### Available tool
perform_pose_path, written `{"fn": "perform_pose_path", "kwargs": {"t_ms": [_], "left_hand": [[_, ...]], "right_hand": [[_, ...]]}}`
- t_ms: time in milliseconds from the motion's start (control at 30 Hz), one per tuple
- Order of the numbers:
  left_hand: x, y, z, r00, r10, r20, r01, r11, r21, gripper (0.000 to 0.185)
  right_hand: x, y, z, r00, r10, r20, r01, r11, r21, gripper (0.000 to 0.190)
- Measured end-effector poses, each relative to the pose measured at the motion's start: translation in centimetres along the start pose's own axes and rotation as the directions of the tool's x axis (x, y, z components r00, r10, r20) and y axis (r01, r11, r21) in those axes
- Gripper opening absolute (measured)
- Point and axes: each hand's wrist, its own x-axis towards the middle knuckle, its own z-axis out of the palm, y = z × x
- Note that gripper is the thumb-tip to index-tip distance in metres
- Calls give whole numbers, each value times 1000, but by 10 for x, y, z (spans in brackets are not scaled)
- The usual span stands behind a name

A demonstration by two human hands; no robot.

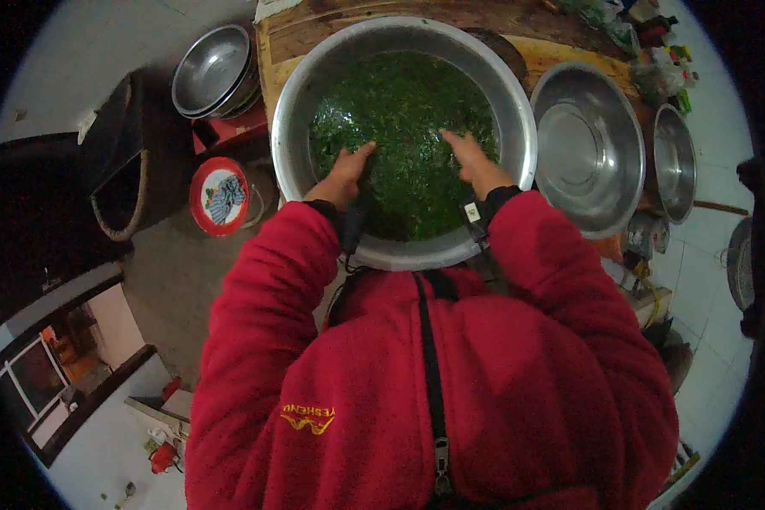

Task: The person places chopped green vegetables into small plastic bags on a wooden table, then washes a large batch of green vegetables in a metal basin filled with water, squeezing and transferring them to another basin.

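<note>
A large metal basin stands before me, filled with finely cut wet greens that look to lie in liquid. My left hand dips into the greens on the left side, its thumb showing above the surface. On the right side my right hand is partly sunk in them too, with its thumb towards the middle. The greens hide most of the fingers of both hands, so whether they grasp any is not visible. Dark bands with small devices circle both wrists.
The basin rests on a wooden table. An empty metal basin and a smaller bowl stand to the right. At the left are stacked metal bowls and a red-rimmed basin holding a striped cloth. Bottles and bags crowd the far right.
</note>
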Motion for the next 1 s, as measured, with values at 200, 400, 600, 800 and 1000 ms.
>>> {"fn": "perform_pose_path", "kwargs": {"t_ms": [200,400,600,800,1000], "left_hand": [[-36,26,51,991,-98,88,111,981,-161,60],[-43,41,25,800,600,-3,-547,732,407,52],[-19,42,-15,481,797,366,-625,19,781,51],[18,48,-47,611,773,172,-437,149,887,71],[54,46,-37,947,182,-266,-111,959,262,78]], "right_hand": [[-14,-7,25,899,74,431,-31,994,-105,88],[-21,-51,14,804,-357,476,577,664,-476,58],[-13,-80,-3,505,-664,551,793,104,-601,53],[14,-101,-28,397,-574,716,823,-121,-554,69],[41,-97,5,941,-278,195,340,786,-517,83]]}}
